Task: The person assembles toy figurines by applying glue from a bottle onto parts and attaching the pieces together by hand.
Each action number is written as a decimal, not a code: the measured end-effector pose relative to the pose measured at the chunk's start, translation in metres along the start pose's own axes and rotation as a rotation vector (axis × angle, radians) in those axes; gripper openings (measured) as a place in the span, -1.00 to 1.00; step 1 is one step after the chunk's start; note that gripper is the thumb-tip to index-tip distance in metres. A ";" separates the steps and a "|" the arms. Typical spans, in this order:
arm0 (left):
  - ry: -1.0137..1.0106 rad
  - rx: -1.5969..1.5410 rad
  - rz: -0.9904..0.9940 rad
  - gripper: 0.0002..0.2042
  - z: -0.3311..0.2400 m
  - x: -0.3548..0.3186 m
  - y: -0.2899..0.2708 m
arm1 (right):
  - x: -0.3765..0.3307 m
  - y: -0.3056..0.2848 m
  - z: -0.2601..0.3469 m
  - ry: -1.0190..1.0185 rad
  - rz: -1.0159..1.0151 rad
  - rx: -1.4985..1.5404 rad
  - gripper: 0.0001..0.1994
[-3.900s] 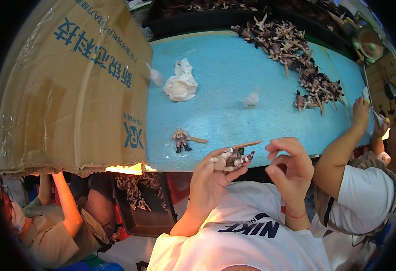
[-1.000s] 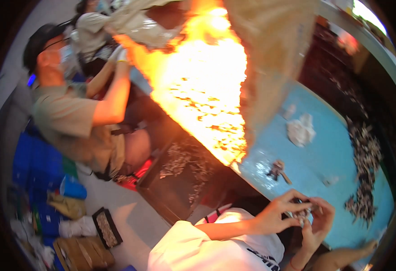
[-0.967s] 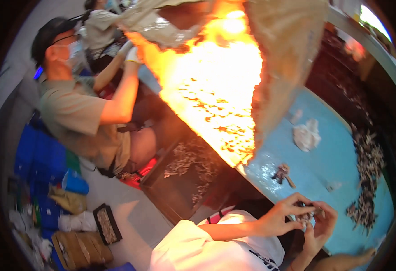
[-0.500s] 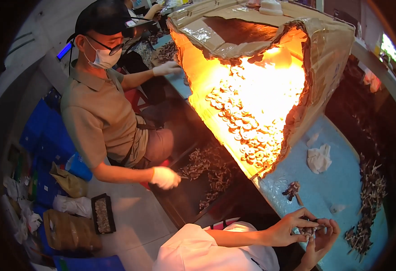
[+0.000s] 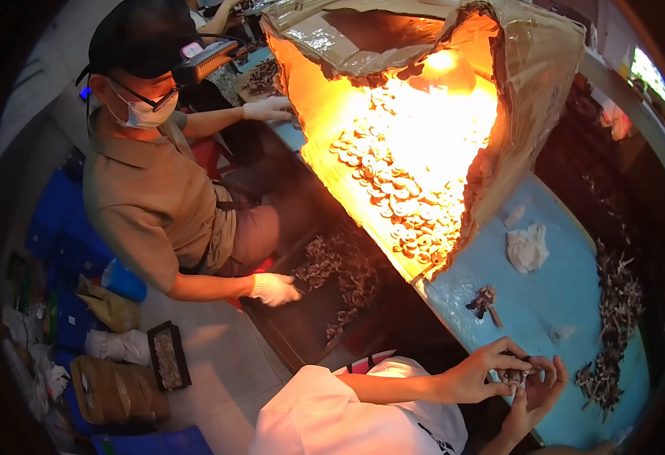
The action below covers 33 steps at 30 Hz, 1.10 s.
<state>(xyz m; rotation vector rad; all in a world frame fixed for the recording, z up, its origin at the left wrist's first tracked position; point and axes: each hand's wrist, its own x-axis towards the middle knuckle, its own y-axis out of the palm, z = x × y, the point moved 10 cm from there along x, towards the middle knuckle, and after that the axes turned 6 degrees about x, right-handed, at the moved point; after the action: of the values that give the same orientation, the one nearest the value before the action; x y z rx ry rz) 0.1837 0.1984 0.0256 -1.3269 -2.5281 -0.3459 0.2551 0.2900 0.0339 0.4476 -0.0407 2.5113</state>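
A small brownish-grey piece (image 5: 513, 376), its kind too small to make out, is pinched between the fingertips of both my hands. My left hand (image 5: 469, 375) comes in from a white sleeve, thumb and fingers closed on one side of the piece. My right hand (image 5: 539, 393) grips its other side with curled fingers. Both hands are above the near edge of a light blue tabletop (image 5: 552, 296). Just beyond them lies a dark brown figure-like bundle (image 5: 483, 300) with a small stick-like piece beside it.
A cardboard box (image 5: 537, 83), torn open and brightly lit inside, holds many ring-shaped pieces (image 5: 404, 201). Crumpled white tissue (image 5: 526, 248) and a heap of brown twig-like pieces (image 5: 613, 326) lie on the table. A masked co-worker (image 5: 158, 189) in white gloves sits left, beside a dark tray (image 5: 294, 326).
The whole view has shifted slightly, so the box and table appear further left and up. My hands keep hold of the piece with little change. The co-worker's head appears lower over the work.
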 end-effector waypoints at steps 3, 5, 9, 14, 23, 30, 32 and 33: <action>-0.013 -0.065 -0.037 -0.60 -0.001 0.000 -0.002 | 0.000 -0.001 0.003 -0.019 -0.013 0.008 -0.30; 0.004 -0.033 -0.025 -0.61 0.000 0.000 -0.003 | -0.001 -0.002 0.000 -0.005 0.006 0.001 -0.30; 0.035 0.025 -0.040 -0.61 0.000 0.000 -0.006 | 0.001 0.002 0.003 0.010 -0.029 0.045 -0.33; 0.031 0.050 -0.040 -0.60 -0.001 -0.001 -0.007 | -0.001 0.003 0.003 0.020 -0.024 0.051 -0.34; -0.044 0.093 0.036 -0.56 0.008 0.003 0.000 | -0.002 -0.003 0.007 0.002 -0.067 0.103 -0.39; -0.106 0.131 0.085 -0.53 0.018 -0.001 0.011 | -0.015 -0.013 0.000 0.036 -0.046 0.085 -0.39; -0.110 0.150 0.148 -0.54 0.016 -0.002 0.022 | -0.018 -0.015 -0.001 0.075 -0.038 0.135 -0.39; -0.132 0.086 0.127 -0.55 0.017 -0.003 0.023 | -0.019 -0.021 0.000 0.072 -0.077 0.136 -0.39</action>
<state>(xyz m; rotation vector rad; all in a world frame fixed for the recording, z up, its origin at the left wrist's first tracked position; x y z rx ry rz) 0.2018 0.2146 0.0105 -1.5135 -2.5156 -0.1253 0.2814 0.2970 0.0262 0.4044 0.1730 2.4607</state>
